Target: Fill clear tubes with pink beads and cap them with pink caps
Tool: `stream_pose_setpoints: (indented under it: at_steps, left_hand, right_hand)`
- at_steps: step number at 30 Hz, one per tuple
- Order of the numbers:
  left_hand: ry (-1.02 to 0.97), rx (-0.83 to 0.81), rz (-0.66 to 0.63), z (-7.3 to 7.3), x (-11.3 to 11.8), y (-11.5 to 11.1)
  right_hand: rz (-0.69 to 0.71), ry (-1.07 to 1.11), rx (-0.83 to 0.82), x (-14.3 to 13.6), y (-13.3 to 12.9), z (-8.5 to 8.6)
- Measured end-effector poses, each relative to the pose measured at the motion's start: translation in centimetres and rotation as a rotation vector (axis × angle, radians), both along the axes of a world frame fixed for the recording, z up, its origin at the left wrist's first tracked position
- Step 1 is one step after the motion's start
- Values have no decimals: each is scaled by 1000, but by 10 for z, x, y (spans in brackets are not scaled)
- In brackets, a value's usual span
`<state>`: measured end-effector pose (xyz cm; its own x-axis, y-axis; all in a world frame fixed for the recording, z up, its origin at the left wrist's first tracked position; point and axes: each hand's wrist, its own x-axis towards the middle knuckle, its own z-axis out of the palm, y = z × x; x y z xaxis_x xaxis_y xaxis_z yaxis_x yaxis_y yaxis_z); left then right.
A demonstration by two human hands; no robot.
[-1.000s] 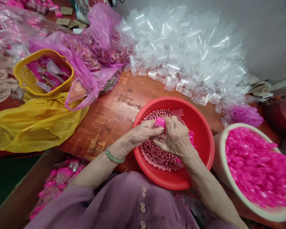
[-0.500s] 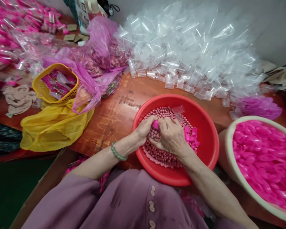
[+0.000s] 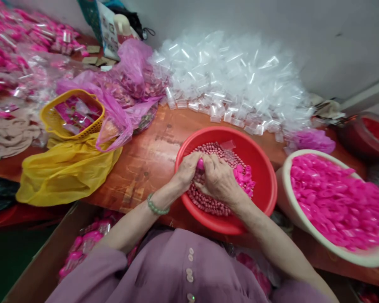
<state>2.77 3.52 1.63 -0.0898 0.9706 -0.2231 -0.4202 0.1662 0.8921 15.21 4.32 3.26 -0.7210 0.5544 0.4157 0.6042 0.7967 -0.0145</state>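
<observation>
Over a red basin point(image 3: 268, 191), my left hand point(image 3: 187, 171) and my right hand point(image 3: 220, 180) meet with fingers closed on one small clear tube. A bright pink cap point(image 3: 200, 164) shows at its top, between my thumbs. The tube's body is mostly hidden by my fingers; pinkish beads seem to show through it. Below lie many pink beads point(image 3: 210, 206) in the basin. Beside my right hand, several pink plastic caps point(image 3: 244, 179) rest on the beads. A loose clear tube point(image 3: 228, 144) lies at the back of the basin.
Clear tubes point(image 3: 227, 80) form a big heap along the wall. At right stands a cream tub point(image 3: 282, 185) full of pink pieces. A yellow basket point(image 3: 47, 122), a yellow bag point(image 3: 66, 172) and a purple bag point(image 3: 134, 57) sit at left, before piled pink-capped tubes point(image 3: 25, 38).
The view has turned slightly to the right, so a dark red container now shows at the far right. Both hands stay together on the capped tube, with only a slight shift in finger position.
</observation>
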Motion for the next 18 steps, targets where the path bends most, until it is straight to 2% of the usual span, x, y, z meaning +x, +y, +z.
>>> stream_pose_setpoints:
  at_steps: [2,4,5,6,8,12,14,15,18]
  left_hand:
    - [50,125,-42,5,-13,-12]
    - [123,118,-130,9,-34,-26]
    - [177,94,-138,9,-48,-33]
    - [254,65,-88,8,-63,-38]
    - [487,-6,51,-2,-94,-45]
    - [1040,-131,153,-41,-141,-42]
    - [1219,-60,209,-54,-147,-37]
    - [1262,15,237,-56,-145,-34]
    - [1272,321,256,-44,-121,-25]
  right_hand:
    - [64,4,-144,5,-3,8]
    - [109,-49,-323,17,0,14]
    - [86,-102,-399,25,4,15]
    - [10,-156,-450,34,11,15]
    - [-234,-267,-481,54,30,11]
    - [-649,-283,-490,79,70,-4]
    - [-759,-252,-522,78,83,-11]
    - [-789,-224,-546,75,88,-15]
    - [-830,-90,-578,61,99,-26]
